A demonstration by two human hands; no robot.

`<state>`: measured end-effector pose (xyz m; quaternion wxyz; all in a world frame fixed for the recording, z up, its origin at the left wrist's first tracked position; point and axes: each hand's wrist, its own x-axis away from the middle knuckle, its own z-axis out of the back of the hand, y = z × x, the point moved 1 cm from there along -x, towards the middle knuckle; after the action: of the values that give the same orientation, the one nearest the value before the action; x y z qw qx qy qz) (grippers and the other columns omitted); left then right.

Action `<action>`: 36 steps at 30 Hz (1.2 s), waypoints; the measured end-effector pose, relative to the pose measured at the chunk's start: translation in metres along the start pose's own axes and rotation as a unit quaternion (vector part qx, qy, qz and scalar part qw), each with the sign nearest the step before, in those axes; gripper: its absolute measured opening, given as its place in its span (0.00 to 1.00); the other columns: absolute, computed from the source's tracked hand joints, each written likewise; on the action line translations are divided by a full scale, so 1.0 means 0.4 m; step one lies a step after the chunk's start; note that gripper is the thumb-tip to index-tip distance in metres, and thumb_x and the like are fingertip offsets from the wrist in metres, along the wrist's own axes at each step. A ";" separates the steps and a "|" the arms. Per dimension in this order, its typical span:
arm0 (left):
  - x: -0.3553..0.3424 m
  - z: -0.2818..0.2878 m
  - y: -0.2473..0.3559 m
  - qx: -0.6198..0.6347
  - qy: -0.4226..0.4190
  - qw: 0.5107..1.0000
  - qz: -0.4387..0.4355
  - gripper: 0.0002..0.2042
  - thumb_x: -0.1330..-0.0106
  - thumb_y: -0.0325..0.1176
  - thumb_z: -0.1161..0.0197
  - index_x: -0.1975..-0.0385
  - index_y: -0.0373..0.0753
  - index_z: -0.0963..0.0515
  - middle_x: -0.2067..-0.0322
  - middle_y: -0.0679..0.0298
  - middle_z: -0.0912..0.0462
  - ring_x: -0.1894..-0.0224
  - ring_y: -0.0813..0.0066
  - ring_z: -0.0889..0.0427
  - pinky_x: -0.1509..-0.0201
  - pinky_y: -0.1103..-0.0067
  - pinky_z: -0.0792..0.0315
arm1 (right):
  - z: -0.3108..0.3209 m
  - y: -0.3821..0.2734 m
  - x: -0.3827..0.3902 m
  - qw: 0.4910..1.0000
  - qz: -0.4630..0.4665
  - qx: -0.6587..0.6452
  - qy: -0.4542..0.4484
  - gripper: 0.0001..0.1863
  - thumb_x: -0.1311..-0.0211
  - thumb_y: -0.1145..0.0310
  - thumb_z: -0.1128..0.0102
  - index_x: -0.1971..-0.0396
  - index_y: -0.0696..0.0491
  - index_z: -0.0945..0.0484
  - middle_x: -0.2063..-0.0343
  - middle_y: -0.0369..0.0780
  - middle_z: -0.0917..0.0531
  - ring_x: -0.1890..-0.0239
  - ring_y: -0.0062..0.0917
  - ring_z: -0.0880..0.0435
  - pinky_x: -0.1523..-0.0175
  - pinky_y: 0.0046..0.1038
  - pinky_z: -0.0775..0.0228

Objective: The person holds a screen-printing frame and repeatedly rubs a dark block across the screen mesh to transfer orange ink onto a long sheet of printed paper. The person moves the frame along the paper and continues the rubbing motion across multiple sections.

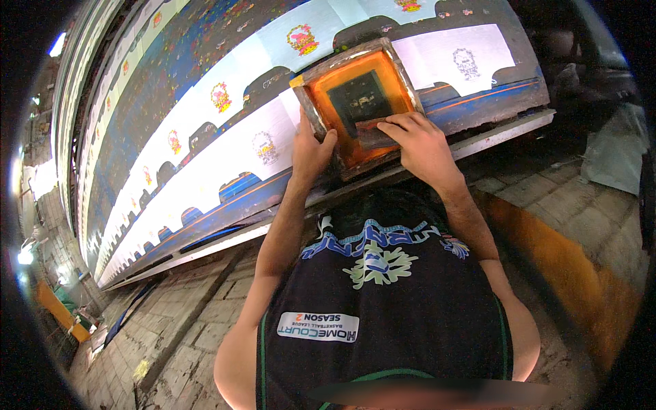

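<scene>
A wooden screen-printing frame (342, 60) lies tilted on the long table in front of me. Its mesh is orange around a dark central rectangle with a small pale design. My left hand (313, 152) is closed on the frame's left side, thumb over the wood. In my right hand (425, 149) is a brownish squeegee (372, 134), its blade against the near part of the mesh. To the right of the frame lies a pale fabric piece (444, 51) with a grey outline print. Another white piece (273, 130) at the left bears a similar print. The frame hides what is under it.
The table's pale near edge (499, 135) runs along in front of my body. Farther rows hold cut fabric pieces with pink and yellow prints (220, 97). An orange-brown panel (547, 253) stands at the right, above a paved floor (198, 342).
</scene>
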<state>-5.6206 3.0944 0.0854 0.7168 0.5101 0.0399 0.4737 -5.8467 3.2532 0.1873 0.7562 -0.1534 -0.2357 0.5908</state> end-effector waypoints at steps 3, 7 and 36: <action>-0.001 0.002 -0.016 -0.029 -0.015 0.999 0.012 0.51 0.31 0.39 0.26 0.14 0.33 0.51 0.42 0.34 0.13 0.43 0.38 0.09 0.40 0.55 0.15 | -0.014 -0.005 -0.017 1.000 -0.013 -0.013 0.023 0.23 0.39 0.77 0.34 0.42 0.53 0.14 0.49 0.41 0.12 0.43 0.40 0.13 0.38 0.41 0.15; 0.000 -0.003 -0.020 -0.007 0.013 0.999 -0.042 0.51 0.30 0.39 0.26 0.13 0.34 0.51 0.43 0.35 0.12 0.44 0.39 0.08 0.41 0.55 0.15 | -0.026 -0.011 -0.034 1.000 -0.001 -0.020 0.003 0.20 0.38 0.73 0.34 0.44 0.54 0.14 0.52 0.43 0.12 0.48 0.41 0.11 0.45 0.41 0.13; -0.010 -0.036 -0.031 -0.034 0.038 0.998 -0.039 0.52 0.34 0.44 0.29 0.14 0.32 0.51 0.55 0.34 0.11 0.54 0.33 0.09 0.48 0.50 0.15 | 0.032 -0.023 -0.115 0.996 0.054 -0.023 -0.071 0.30 0.43 0.92 0.40 0.43 0.53 0.10 0.43 0.46 0.09 0.36 0.43 0.11 0.31 0.43 0.16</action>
<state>-5.6224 3.1011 0.0673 0.7496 0.4649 0.0709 0.4656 -5.8548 3.2059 0.1950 0.7010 -0.1412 -0.2936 0.6344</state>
